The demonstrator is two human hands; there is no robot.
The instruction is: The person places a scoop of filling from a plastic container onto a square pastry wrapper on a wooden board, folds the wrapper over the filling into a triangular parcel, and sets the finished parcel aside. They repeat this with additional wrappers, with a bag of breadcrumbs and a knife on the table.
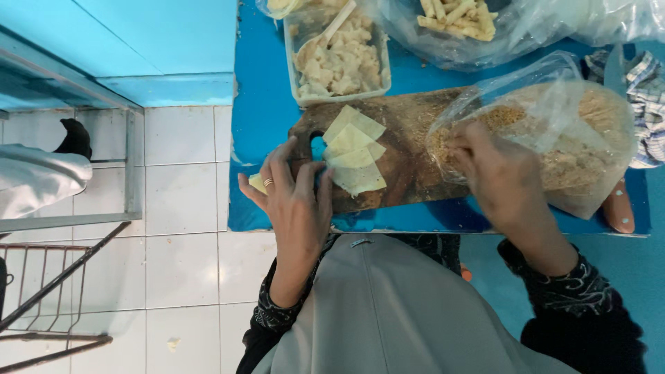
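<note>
A dark wooden cutting board [409, 149] lies on a blue table [263, 104]. A short stack of pale square wrappers [355, 149] rests on the board's left part. My left hand [294, 197], with a ring on one finger, lies flat at the board's handle end, fingertips touching the wrappers' edge and a pale piece [257, 183] under the fingers. My right hand [495, 170] reaches into a clear plastic bag of breadcrumbs [575, 138] at the board's right end, fingers curled inside the bag's opening.
A clear rectangular tub of filling [339, 59] with a spoon [325, 34] stands behind the board. A plastic bag holds crumbed rolls [457, 17] at the back. A checked cloth [648, 97] lies far right. White floor tiles and a metal rack [48, 291] are on the left.
</note>
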